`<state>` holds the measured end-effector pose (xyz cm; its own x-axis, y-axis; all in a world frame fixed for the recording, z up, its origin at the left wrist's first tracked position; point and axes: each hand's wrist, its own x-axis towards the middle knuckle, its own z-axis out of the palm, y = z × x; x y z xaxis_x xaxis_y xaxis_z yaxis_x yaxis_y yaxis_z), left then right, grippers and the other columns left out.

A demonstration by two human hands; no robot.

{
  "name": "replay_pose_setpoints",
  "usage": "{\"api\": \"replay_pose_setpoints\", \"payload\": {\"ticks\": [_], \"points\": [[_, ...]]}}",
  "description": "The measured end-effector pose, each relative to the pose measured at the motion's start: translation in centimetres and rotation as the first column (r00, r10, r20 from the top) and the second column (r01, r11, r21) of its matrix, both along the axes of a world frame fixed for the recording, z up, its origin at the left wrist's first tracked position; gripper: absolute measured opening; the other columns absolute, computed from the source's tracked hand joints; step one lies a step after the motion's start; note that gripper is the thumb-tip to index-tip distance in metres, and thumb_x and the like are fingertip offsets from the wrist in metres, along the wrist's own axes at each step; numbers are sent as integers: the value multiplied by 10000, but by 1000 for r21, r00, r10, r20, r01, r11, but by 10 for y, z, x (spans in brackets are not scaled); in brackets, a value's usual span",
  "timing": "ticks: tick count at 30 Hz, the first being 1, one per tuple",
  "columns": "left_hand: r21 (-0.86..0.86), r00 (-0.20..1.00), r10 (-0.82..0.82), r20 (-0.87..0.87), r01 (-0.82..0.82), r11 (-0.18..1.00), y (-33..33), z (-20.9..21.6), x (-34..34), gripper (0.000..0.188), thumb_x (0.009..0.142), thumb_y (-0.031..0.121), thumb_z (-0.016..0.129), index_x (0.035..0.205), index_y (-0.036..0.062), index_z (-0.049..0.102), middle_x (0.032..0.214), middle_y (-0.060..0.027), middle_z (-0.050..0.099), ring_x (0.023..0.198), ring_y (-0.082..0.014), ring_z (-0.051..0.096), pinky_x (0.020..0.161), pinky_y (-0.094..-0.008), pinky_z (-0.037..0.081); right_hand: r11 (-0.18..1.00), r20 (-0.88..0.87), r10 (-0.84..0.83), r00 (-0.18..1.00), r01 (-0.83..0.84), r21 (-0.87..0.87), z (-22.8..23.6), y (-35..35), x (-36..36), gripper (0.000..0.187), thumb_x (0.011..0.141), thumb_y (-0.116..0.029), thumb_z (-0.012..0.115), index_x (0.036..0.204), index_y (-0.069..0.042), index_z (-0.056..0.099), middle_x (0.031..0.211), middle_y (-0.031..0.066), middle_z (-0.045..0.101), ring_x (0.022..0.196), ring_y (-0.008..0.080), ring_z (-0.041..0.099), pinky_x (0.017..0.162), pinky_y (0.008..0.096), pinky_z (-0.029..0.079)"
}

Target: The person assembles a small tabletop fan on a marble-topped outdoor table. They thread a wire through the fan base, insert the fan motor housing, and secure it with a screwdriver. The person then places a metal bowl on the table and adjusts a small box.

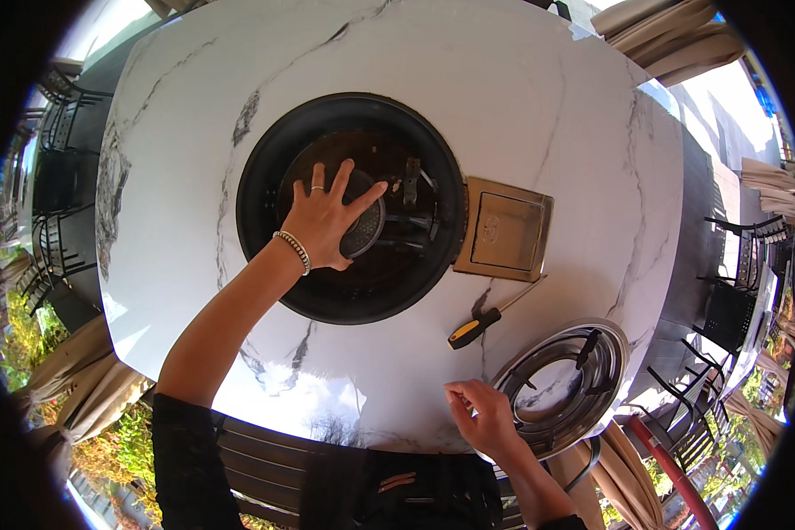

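Observation:
My left hand (325, 216) is spread open, fingers apart, over a round grey burner head (365, 228) in a black round stove well (258, 194) set into the table. The palm covers part of the burner; whether it presses on it is hidden. My right hand (486, 420) hovers above the table's near edge with its fingers curled together, and anything inside them is too small to make out. Just right of it lies a shiny metal ring-shaped pot stand (611, 371) with dark prongs. A yellow-and-black screwdriver (475, 329) rests between that hand and the well.
A bronze square panel (539, 234) adjoins the well's right side. Inside the well, a small metal bracket (412, 181) stands right of the burner. The white marble-patterned table (539, 97) has black metal chairs (729, 314) and beige curtains (671, 40) around it.

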<state>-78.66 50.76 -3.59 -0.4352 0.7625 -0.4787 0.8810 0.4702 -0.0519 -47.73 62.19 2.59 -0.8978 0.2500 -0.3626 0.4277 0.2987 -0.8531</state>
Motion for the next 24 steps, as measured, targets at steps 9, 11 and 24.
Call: {"api": "replay_pose_setpoints", "payload": {"ticks": [9,11,24], "points": [[18,999,0,37,-1,1000,2,-2,-6,1198,445,408,854,1407,372,140,1427,-205,145,1201,-540,294,887,-589,387,999,-35,41,999,-41,-6,-5,-5,-13,160,754,25,599,909,-12,587,761,93,612,648,231,608,565,280,500],[25,999,-16,28,15,1000,2,-2,-7,1196,447,412,852,1406,377,139,1431,-202,143,1204,-537,296,888,-588,386,998,-34,55,998,-54,9,-6,-5,-16,168,751,28,597,914,-14,585,764,92,611,653,231,607,566,283,498],[444,979,84,186,-160,882,-13,-8,-22,990,610,561,730,1403,259,220,1409,-202,240,1253,-438,302,928,-537,364,975,-141,91,986,-60,212,1,18,-111,229,772,-17,607,995,-15,555,813,115,604,711,255,600,613,323,486]]}}
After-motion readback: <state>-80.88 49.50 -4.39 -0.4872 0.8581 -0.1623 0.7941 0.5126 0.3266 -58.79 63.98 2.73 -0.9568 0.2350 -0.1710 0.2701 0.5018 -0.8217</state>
